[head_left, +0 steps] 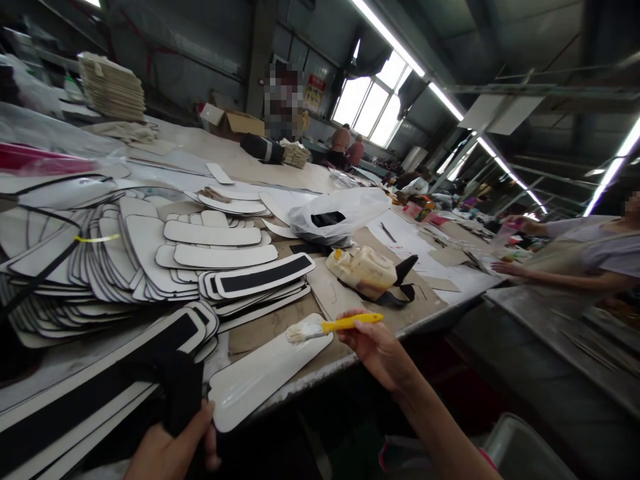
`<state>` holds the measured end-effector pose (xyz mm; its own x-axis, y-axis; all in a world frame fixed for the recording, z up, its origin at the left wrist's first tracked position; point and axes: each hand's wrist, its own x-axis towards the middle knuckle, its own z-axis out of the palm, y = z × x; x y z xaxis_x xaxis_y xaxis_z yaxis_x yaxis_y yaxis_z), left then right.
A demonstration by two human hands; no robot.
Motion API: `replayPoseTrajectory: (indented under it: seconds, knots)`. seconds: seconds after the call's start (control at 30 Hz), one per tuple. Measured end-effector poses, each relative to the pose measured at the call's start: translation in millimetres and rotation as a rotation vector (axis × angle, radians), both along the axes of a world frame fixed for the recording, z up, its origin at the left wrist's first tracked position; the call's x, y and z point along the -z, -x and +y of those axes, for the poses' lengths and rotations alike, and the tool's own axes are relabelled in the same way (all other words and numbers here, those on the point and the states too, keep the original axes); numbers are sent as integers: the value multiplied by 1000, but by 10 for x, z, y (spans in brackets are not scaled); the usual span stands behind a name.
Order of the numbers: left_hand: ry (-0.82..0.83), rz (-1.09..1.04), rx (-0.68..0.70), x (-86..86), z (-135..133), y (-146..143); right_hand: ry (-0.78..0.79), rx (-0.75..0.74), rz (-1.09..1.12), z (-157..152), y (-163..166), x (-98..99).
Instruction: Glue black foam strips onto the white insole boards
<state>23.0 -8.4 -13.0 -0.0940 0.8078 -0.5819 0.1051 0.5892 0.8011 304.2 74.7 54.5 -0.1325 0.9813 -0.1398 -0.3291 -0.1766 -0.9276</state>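
My right hand [376, 348] grips a yellow-handled brush [331, 326], whose white bristles rest on the far end of a long white rounded panel [260, 380] lying at the table's front edge. My left hand [173, 450] sits at the bottom of the view, holding a piece of black fabric [175, 387] just left of that panel. Behind the fabric lie long white strips with black centres [75, 407]. A lidded plastic glue jug [365, 270] lies on its side on black scraps beyond the brush.
Fanned piles of white panels [150, 253] cover the left of the worktable [300, 327]. A white plastic bag [340, 213] lies at mid-table, a cardboard box [240, 123] farther back. Another person [590, 257] works at a bench on the right; others sit near the windows.
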Motion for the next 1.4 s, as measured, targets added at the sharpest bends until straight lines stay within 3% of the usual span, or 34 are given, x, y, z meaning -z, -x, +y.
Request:
replayPoseTrajectory:
  seconds: [0.23,0.4,0.53,0.77,0.9,1.0,1.27,1.4]
  knots:
    - [-90,-16,-4,-39,-12,-8,20,-205,-113,-158,472,94]
    - [-58,-15,-32,-41,-28,-5,-2,-325,-164,-199,725,206]
    - [-58,-2,-26,-49,-41,-8,-99,-240,-373,-94,586,183]
    - [8,-5,-40,-20,-11,-14,-239,-67,-705,139,10,89]
    - [-59,138,3,-54,-1,-30,-308,15,-851,208,-184,86]
    - [-61,166,-13,-94,-14,-51,-348,61,-940,200,-218,35]
    - [-76,4,-86,-113,2,-59,-468,144,-1059,52,-166,-262]
    - [-38,205,-75,-181,-53,27,-501,93,-1056,-53,5,-407]
